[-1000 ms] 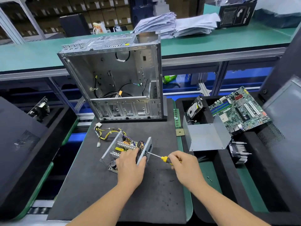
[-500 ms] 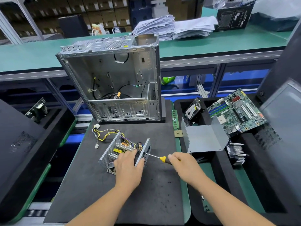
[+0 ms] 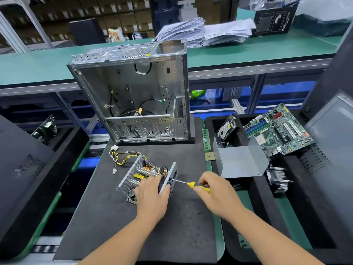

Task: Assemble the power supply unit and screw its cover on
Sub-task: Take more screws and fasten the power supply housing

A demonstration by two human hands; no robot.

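The open power supply unit (image 3: pixel 145 178) lies on the dark mat (image 3: pixel 118 217) in front of the empty computer case (image 3: pixel 133 92). The left hand (image 3: pixel 152 196) grips the unit's right wall. The right hand (image 3: pixel 215 194) holds a yellow-handled screwdriver (image 3: pixel 191 184), tip against that wall. The grey cover (image 3: pixel 240 161) sits right of the unit.

yellow-handled screwdriver (image 3: pixel 193 185), silver perforated power supply (image 3: pixel 133 178), green motherboard (image 3: pixel 278 129)

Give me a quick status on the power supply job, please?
Left hand holds open power supply unit steady. Right hand grips screwdriver, tip at side panel. Cover off, in right tray. Nothing in the way.
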